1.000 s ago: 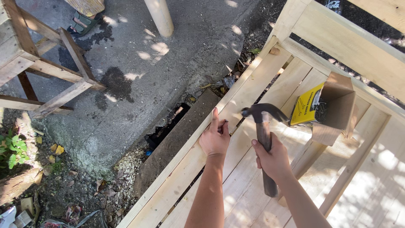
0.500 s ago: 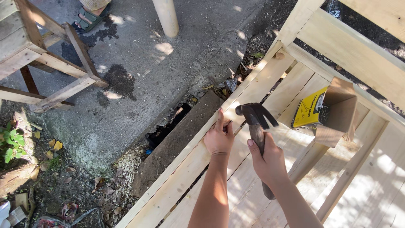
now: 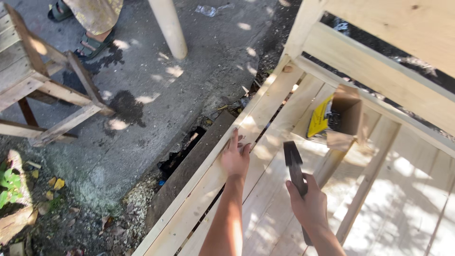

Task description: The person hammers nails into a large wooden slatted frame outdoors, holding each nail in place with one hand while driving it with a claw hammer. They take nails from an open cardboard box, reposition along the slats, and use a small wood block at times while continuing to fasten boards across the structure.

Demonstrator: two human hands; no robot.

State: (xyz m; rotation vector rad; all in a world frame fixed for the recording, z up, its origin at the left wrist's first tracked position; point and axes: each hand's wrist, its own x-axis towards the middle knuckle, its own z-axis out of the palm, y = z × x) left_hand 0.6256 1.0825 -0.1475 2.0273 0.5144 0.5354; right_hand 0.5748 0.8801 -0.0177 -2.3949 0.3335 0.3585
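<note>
Right hand (image 3: 310, 204) clenched round hammer (image 3: 295, 167) raised over slats, left hand (image 3: 235, 156) flat & released on pale wood rail (image 3: 258, 116) w/ nothing held; frame looked mostly assembled, nailing prob unfinished

Cardboard box (image 3: 348, 118) contents too shadowed to tell.

Both forearms are bare, no sleeves, the left hand (image 3: 235, 159) and right hand (image 3: 310, 206) ungloved.

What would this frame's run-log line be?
left hand: flat on pale wooden rail | right hand: grips hammer, raised | open cardboard box beyond
</note>
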